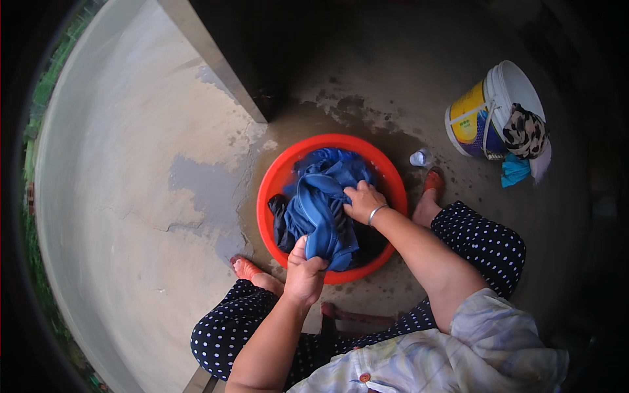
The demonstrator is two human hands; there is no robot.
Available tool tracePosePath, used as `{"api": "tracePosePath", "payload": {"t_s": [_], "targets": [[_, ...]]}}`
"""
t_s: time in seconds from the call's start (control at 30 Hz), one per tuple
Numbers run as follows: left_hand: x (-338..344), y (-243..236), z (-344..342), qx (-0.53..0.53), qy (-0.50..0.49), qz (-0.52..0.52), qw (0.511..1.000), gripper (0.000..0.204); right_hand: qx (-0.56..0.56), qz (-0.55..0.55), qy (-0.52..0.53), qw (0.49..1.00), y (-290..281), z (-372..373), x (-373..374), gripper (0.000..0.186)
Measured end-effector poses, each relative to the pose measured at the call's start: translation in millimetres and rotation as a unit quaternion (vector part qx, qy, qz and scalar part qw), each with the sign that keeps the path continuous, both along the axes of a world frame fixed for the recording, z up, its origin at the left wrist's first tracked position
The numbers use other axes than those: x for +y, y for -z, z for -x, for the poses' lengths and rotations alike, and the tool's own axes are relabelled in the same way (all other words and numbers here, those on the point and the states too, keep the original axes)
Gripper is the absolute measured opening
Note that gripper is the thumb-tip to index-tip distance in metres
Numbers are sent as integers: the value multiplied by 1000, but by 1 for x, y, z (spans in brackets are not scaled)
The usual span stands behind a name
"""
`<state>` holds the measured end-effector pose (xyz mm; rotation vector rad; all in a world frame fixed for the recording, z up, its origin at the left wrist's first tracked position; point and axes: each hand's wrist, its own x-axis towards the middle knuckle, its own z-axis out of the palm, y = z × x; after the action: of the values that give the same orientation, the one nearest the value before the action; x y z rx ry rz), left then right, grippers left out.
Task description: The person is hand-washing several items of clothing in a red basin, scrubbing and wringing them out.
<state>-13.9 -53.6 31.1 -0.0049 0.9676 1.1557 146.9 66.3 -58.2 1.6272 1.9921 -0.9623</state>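
Note:
A wet blue garment [313,203] lies bunched in a round red basin [268,187] between my feet. My left hand [306,272] is closed round the near edge of the garment, over the basin's near rim. Farther right, my right hand [363,200] grips the same garment near its middle, with a silver bangle at the wrist. The cloth stretches loosely between both hands, and a smooth band-like strip of it faces up. Darker clothes [280,219] show beneath it at the basin's left side. My right fingertips are partly hidden in the folds.
At the far right a white and yellow bucket [466,124] stands tilted, with a leopard-print cloth [524,133] and a turquoise cloth [515,170] over its rim. A small whitish cup-like thing [419,158] sits beside the basin. A post [226,72] rises beyond; the concrete floor is wet.

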Motion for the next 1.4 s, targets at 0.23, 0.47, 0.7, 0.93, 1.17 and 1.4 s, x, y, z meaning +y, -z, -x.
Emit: {"api": "tracePosePath", "payload": {"t_s": [0.23, 0.47, 0.7, 0.93, 1.17, 1.4], "targets": [[-35, 60, 2, 82, 32, 187, 978, 61, 284, -1, 239, 929, 45, -60, 5, 31], [1, 12, -15, 46, 52, 155, 985, 61, 281, -200, 667, 660, 83, -194, 78, 9], [2, 15, -21, 6, -13, 236, 972, 61, 149, -88, 532, 829, 150, -211, 93, 26], [4, 21, -22, 3, 8, 242, 970, 67, -65, -98, 268, 956, 194, -219, 103, 31], [10, 14, -17, 187, 79, 170, 964, 75, -28, -242, 320, 915, 184, -215, 85, 37], [-2, 17, 2, -75, -56, 108, 990, 72, 353, -97, 634, 681, 91, -178, 90, 19]]}}
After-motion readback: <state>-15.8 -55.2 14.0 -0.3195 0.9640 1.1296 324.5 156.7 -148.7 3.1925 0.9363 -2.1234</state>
